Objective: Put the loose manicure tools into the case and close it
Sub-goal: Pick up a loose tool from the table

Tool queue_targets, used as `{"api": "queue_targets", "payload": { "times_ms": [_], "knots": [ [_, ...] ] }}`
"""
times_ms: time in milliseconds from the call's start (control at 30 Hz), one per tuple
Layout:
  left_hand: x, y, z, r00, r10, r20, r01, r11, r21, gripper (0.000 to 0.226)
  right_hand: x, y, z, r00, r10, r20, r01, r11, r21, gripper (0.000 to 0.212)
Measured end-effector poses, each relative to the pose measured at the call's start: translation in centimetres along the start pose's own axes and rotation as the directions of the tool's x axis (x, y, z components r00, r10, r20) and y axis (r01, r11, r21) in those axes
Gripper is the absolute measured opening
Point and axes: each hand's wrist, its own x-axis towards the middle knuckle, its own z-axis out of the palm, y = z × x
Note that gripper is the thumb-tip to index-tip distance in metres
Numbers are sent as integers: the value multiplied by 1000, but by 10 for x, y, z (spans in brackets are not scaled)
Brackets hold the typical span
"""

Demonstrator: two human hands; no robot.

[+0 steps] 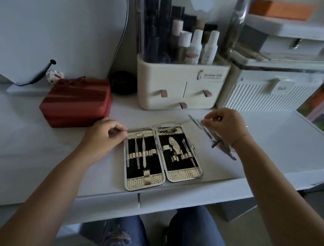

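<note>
At open case corner, left hand pinching edge, right hand pinching loose tool

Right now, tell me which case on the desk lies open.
The gold-trimmed manicure case, spread flat with tools strapped inside; the red case to its left is closed.

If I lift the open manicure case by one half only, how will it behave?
The case probably folds at its middle hinge, since both halves lie flat open. Tools sit under loops, so they likely stay. Its metal rim suggests stiff halves, fairly heavy for their size.
</note>
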Motion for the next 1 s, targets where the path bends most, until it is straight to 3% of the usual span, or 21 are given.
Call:
{"api": "queue_targets", "payload": {
  "times_ms": [133,267,433,567,733,1000],
  "knots": [
    [-1,1,0,1000,-13,1,13,1000,-10,10,10,2,16,994,69,83,-44,962,-271,29],
    [-2,4,-1,1000,-19,1,19,1000,-14,11,13,5,19,989,146,34,-131,950,-285,22],
    [-1,5,-2,1000,-19,9,19,1000,-6,10,18,2,19,977,204,67,-165,915,-367,32],
    [-2,8,-2,1000,-28,10,28,1000,-4,9,21,-1,21,979,185,80,-126,870,-477,37],
    [-3,10,-2,999,-39,6,39,999,5,7,20,-5,22,982,133,132,-37,829,-559,27],
    [-5,12,-2,999,-34,-19,34,999,-8,8,14,-3,18,989,41,143,39,856,-516,31]
  ]
}}
